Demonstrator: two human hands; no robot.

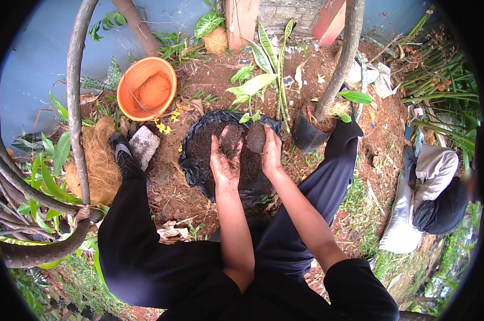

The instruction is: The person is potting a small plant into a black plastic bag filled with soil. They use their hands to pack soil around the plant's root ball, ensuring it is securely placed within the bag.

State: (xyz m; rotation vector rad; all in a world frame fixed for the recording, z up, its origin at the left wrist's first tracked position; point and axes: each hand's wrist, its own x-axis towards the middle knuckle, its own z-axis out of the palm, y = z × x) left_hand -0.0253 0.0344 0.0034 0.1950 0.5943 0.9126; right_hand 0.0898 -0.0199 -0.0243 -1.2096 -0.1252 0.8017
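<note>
In front of me a black plastic bag (190, 170) lies opened out, filled with dark loose soil (202, 148). My left hand (225, 163) is over it, palm up and cupped, with soil on the palm and fingers. Beside it, my right hand (272, 148) curls around a round, dark root ball (256, 138). Green leaves of a small plant (250, 116) rise just above this ball; whether the stem joins it is hard to make out. Both hands are dirty with soil, the left one more so.
An orange pot (147, 89) tilts at the upper left, near a grey stone block (144, 146) and brown coconut fibre (98, 166). To the right stands a black pot (311, 131). Curved branches (75, 96) frame the left. Another person (440, 187) sits at far right beside a white sack (401, 227).
</note>
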